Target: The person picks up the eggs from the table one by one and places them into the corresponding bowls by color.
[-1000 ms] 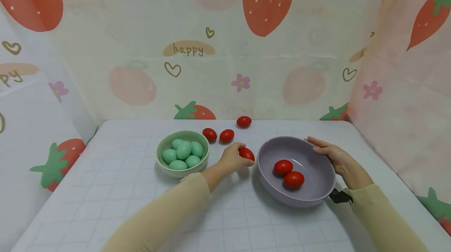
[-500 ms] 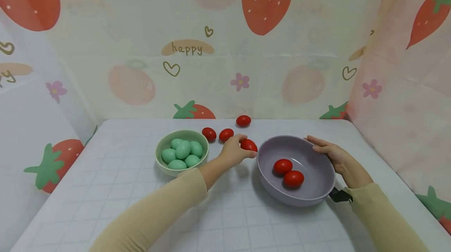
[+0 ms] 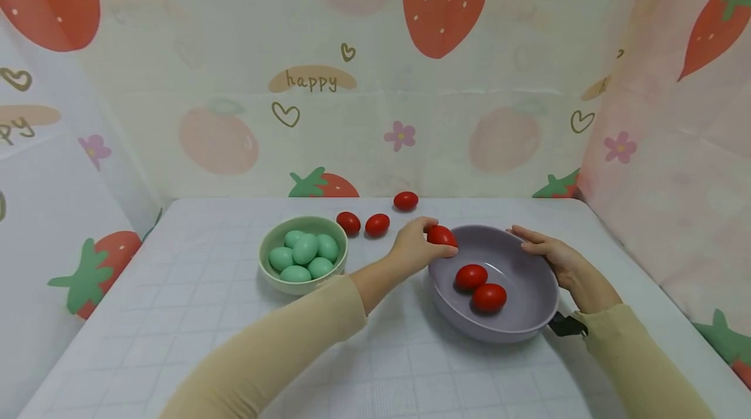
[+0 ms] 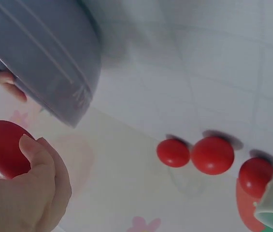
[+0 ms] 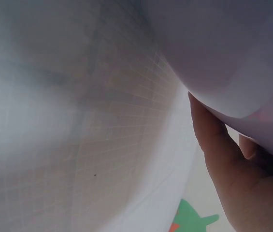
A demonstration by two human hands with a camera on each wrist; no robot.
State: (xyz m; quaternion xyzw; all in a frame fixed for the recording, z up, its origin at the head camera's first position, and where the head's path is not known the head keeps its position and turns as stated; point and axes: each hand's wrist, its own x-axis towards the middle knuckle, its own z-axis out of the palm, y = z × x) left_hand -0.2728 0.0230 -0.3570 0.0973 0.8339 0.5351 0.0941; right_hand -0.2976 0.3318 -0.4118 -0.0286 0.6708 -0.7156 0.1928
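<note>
Holding a red egg (image 3: 442, 236) with the left hand (image 3: 415, 247), pinched between thumb and curled fingers, over the far-left rim of the purple bowl (image 3: 525, 295) (cannot tell whether touching it). Bracing the bowl's right side with the right hand (image 3: 568, 269), with fingers fairly straight along the wall. Note two red eggs (image 3: 489, 300) side by side inside the bowl; three more red eggs (image 3: 377, 225) beyond its left side; farther left of it, a green bowl (image 3: 265, 256) of green eggs (image 3: 305, 248). Probably best to clear the bowl's rim fully, lower close to its floor before releasing, and aim right of the pair inside. Press only lightly, to avoid tipping the bowl.
</note>
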